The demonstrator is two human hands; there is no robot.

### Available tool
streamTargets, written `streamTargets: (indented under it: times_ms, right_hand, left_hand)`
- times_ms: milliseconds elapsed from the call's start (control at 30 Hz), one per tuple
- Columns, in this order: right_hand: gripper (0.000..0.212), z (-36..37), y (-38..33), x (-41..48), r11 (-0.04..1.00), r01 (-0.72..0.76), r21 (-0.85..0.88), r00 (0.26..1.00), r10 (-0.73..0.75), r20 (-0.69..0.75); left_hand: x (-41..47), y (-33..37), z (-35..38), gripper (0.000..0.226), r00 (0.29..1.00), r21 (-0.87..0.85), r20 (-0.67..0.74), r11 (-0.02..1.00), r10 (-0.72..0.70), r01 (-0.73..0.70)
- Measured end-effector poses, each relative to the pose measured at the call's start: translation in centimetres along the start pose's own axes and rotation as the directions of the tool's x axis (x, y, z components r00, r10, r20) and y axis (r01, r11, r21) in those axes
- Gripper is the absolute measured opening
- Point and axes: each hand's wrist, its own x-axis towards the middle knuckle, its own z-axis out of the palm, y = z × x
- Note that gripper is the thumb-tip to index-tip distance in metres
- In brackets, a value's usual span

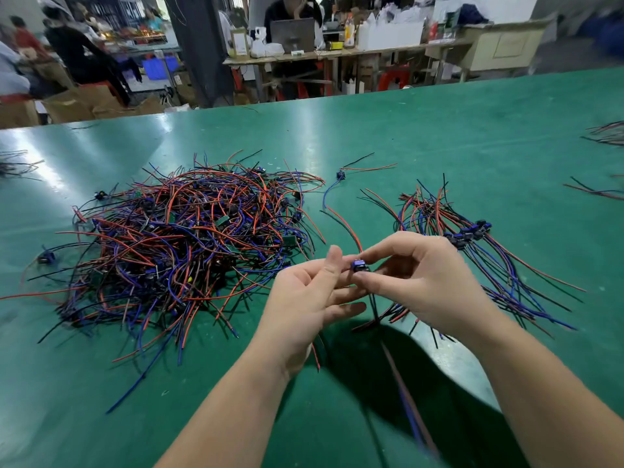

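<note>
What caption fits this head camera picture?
Left hand and right hand hold a blue wired component over a green table, between a tangled wire pile and a sorted bundle.

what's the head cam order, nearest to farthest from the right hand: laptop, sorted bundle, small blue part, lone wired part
1. small blue part, pinched by right hand
2. sorted bundle, right
3. lone wired part, far centre
4. laptop, back bench
</note>
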Motion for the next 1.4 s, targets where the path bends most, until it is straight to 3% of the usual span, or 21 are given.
streamTargets:
  times_ms: [100,167,267,333,367,400,467,567,667,867,967,1033,1100,1167,1267,1400]
  right_hand:
    - [0.015,-0.5,-0.2,0.0,0.998,0.035,-0.048,0.999,-0.037,-0.031]
    - [0.013,-1.1,-0.2,0.2,0.999,0.019,0.039,0.992,-0.014,-0.122]
    - [0.015,-3.7,0.2,0.9,0.993,0.032,0.115,0.901,0.021,-0.433]
    - [0.016,-5.9,0.8,1.1,0.998,0.022,0.051,0.817,0.011,-0.577]
    - [0.016,-6.8,1.4,1.2,0.999,-0.025,-0.022,0.794,0.006,-0.608]
    - [0.015,-7.4,2.1,1.3,0.985,-0.106,-0.137,0.794,0.001,-0.609]
    - [0.012,-7.9,3.6,1.4,0.875,-0.274,-0.400,0.835,0.010,-0.550]
    - [0.013,-7.6,5.1,1.8,0.771,-0.376,-0.515,0.870,0.103,-0.482]
    - [0.005,-7.2,5.5,2.0,0.712,-0.447,-0.542,0.874,0.218,-0.435]
    - [0.019,-6.6,4.6,1.6,0.616,-0.458,-0.641,0.887,0.273,-0.371]
    - [0.025,-6.3,3.5,1.5,0.714,-0.356,-0.602,0.899,0.086,-0.430]
    - [0.019,-5.6,2.7,1.5,0.807,-0.253,-0.534,0.881,-0.037,-0.473]
    - [0.017,-4.7,2.1,1.4,0.893,-0.177,-0.413,0.877,-0.047,-0.478]
    - [0.021,-3.6,1.7,1.1,0.956,-0.105,-0.274,0.912,-0.018,-0.410]
    - [0.039,-1.8,1.4,0.8,0.999,-0.040,-0.030,0.990,0.035,-0.139]
    - [0.062,0.1,1.1,0.4,0.999,0.003,0.037,0.977,-0.010,0.214]
  left_hand:
    - [-0.2,0.1,0.1,0.056,0.997,-0.025,0.074,0.999,-0.027,0.029]
    - [-0.2,0.3,0.0,0.060,0.996,-0.031,0.082,0.999,-0.041,0.044]
    - [0.2,0.9,-0.9,0.032,0.996,0.020,-0.088,1.000,0.016,-0.014]
    - [0.7,1.2,-2.1,0.018,0.949,0.252,-0.273,0.964,0.157,-0.087]
    - [0.9,1.3,-2.9,0.019,0.901,0.447,-0.336,0.888,0.275,-0.104]
    - [1.1,1.3,-3.9,0.018,0.851,0.654,-0.344,0.752,0.397,-0.087]
    - [1.1,1.1,-5.1,0.018,0.817,0.913,-0.260,0.406,0.514,0.036]
    - [1.1,0.5,-5.6,0.028,0.848,0.967,-0.252,0.082,0.466,0.242]
    - [1.0,0.2,-5.7,0.030,0.874,0.948,-0.267,-0.055,0.405,0.315]
    - [1.6,0.3,-7.0,0.027,0.859,0.930,-0.270,-0.113,0.435,0.350]
    - [1.6,0.6,-7.2,0.017,0.841,0.930,-0.288,-0.074,0.457,0.359]
    - [1.6,0.9,-7.0,0.012,0.799,0.951,-0.264,0.007,0.541,0.309]
    - [1.2,1.3,-6.4,0.009,0.723,0.980,-0.198,0.110,0.662,0.168]
    - [0.8,1.6,-5.7,0.008,0.621,0.987,-0.085,0.150,0.779,-0.053]
    - [0.4,1.5,-4.8,0.009,0.439,0.938,0.081,0.081,0.895,-0.338]
    - [-0.9,0.3,-2.2,0.017,0.358,0.806,0.283,-0.018,0.890,-0.591]
